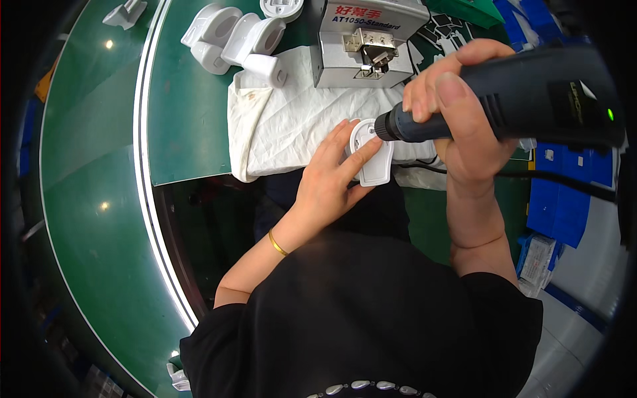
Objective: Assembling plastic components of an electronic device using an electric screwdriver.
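My right hand [470,99] is wrapped round a black electric screwdriver [511,96], on which a small green light glows. The tool's tip points down into the round end of a white plastic housing [376,167]; the bit and any screw under it are hidden. My left hand [330,169] grips that housing from the left, its fingers along the round rim, and presses it on a white cloth [298,116]. Beyond both hands stands a grey box-shaped screw feeder [365,50] with a metal mechanism on its front.
Several white plastic housings [255,43] lie at the back left of the cloth, beside a round white part [281,6]. A green conveyor belt [93,199] with a bright edge strip runs along the left. Blue bins [564,199] stand at right, and a black cable [557,178] trails there.
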Demonstrator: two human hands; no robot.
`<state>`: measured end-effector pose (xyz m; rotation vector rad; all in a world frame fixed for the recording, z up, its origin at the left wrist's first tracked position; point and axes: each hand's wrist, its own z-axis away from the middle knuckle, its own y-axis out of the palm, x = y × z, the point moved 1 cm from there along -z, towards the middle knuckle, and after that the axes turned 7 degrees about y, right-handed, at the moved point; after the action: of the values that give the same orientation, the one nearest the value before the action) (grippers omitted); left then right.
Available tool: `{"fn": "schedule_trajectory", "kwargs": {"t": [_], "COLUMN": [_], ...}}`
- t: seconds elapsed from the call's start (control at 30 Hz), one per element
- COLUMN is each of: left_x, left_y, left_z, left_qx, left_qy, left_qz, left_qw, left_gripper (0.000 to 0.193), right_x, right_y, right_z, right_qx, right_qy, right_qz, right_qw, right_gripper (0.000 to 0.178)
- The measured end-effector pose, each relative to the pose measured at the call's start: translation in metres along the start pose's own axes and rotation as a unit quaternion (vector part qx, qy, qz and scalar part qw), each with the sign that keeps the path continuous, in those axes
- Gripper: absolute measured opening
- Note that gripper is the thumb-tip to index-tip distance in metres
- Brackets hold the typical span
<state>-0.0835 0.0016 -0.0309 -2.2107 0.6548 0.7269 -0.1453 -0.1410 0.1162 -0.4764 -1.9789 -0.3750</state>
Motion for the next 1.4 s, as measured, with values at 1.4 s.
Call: {"fn": "schedule_trajectory", "kwargs": {"t": [1.4], "left_x": [-0.058], "left_y": [0.058], "left_z": [-0.146], "left_qx": [0.190], "left_qy": [0.034], "left_qz": [0.111], "left_qw": [0.975], "left_gripper": [0.106], "right_x": [0.008], "right_y": [-0.165], "right_z": [0.049], "right_qx": [-0.058], "right_qy": [0.047], "right_qz": [0.332], "right_qw": [0.940], "right_gripper": [0.011]}}
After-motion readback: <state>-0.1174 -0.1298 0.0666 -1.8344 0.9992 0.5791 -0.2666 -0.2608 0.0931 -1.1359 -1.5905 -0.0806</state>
